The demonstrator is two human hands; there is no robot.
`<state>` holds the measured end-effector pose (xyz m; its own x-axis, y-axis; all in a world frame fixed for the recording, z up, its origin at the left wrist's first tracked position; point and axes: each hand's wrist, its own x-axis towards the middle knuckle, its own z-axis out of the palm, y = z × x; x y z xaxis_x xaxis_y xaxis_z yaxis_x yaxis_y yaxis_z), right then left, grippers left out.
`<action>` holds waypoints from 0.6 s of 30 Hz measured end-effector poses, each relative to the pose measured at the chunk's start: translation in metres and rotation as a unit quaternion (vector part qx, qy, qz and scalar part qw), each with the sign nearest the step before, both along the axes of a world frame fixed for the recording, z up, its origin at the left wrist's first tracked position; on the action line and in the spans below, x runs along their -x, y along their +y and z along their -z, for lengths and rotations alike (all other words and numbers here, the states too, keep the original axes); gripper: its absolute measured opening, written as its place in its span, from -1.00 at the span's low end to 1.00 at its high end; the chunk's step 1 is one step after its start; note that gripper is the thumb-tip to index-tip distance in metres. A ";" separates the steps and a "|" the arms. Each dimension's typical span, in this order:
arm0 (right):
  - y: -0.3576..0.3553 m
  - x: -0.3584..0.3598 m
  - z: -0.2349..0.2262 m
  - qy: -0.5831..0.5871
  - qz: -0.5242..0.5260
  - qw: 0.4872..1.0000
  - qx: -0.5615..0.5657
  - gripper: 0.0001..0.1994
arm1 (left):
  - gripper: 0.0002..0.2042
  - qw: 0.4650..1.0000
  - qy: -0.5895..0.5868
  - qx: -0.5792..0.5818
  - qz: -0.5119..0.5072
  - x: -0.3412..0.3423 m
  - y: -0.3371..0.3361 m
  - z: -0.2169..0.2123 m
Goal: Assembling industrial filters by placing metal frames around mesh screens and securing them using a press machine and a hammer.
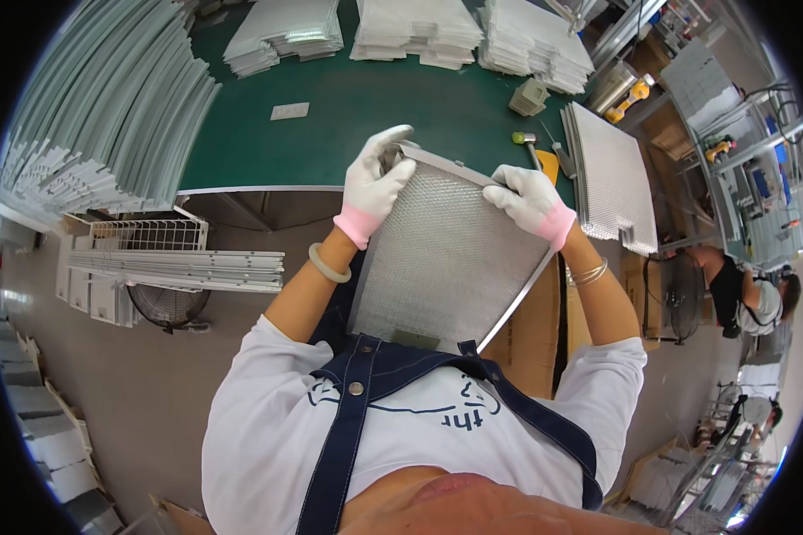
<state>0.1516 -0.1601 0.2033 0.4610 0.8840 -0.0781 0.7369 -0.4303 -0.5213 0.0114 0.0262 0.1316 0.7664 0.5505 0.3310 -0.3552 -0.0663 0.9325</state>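
Note:
A rectangular metal mesh filter panel (446, 259) with a thin silver frame leans against my body, its top edge by the green table's near edge. My left hand (376, 183), in a white glove with a pink cuff, grips the panel's top left corner. My right hand (528, 201), gloved the same way, grips the top right edge of the frame. A pale bangle sits on my left wrist and thin bracelets on my right.
The green table (348, 116) holds stacks of mesh sheets (415, 31) at the back, a pile of grey metal strips (107, 98) at left, finished panels (608, 174) leaning at right, and a hammer (528, 143). A wire rack (147, 236) and floor fan stand left. Another person (749, 299) works at right.

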 end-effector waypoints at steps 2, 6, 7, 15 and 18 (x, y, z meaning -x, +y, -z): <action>-0.002 0.002 0.003 0.013 0.014 1.000 0.003 -0.69 | -0.53 0.999 -0.004 0.029 0.026 0.006 -0.005 -0.001; -0.003 0.003 0.005 0.007 0.021 1.000 0.001 -0.72 | -0.36 0.979 0.035 -0.194 -0.047 0.009 -0.009 0.013; -0.003 0.004 0.003 0.025 0.031 0.999 0.012 -0.73 | -0.33 0.979 0.079 -0.188 -0.032 0.014 -0.015 0.004; -0.002 -0.002 0.007 0.045 0.026 0.999 0.015 -0.73 | -0.39 0.986 0.083 -0.136 -0.049 0.008 -0.015 0.006; -0.003 -0.005 0.007 0.065 0.002 0.998 -0.007 -0.72 | -0.45 0.998 0.014 0.030 -0.055 0.009 -0.017 0.004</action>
<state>0.1571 -0.1627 0.1961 0.4518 0.8832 -0.1258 0.6602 -0.4259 -0.6187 0.0029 0.0093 0.1273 0.7080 0.6506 0.2746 -0.3229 -0.0476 0.9452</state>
